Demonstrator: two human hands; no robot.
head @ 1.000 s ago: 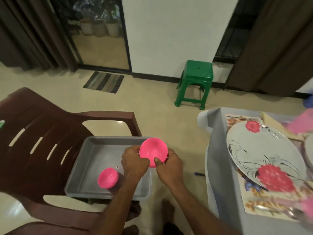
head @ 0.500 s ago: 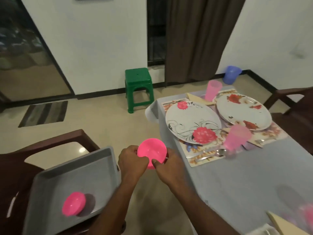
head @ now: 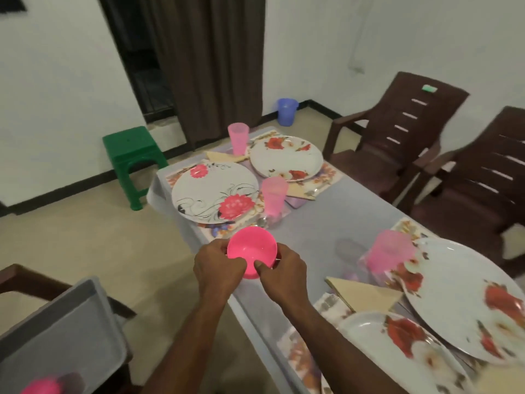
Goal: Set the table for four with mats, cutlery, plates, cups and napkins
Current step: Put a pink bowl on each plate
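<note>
- Left hand [head: 217,268] and right hand [head: 279,269] each grip the pink bowl [head: 251,251], fingers curled on its rim, steadying it.
- Bowl hangs over the worktop [head: 309,231] edge, just this side of the nearest-left plate [head: 213,191], likely bound for that setting.

1. Ahead of you on the floor a green stool [head: 132,155] stands just beside the table's far corner, near the white wall [head: 56,81].
2. A brown curtain [head: 210,66] hangs behind it, next to a dark doorway [head: 133,66].
3. A blue bucket [head: 287,110] sits on the floor by the skirting, past the table's far end.
4. Two brown chairs [head: 397,132] stand side by side along the table's right edge.
5. At your lower left a grey tray [head: 56,336] rests on another chair's arm [head: 28,282].
</note>
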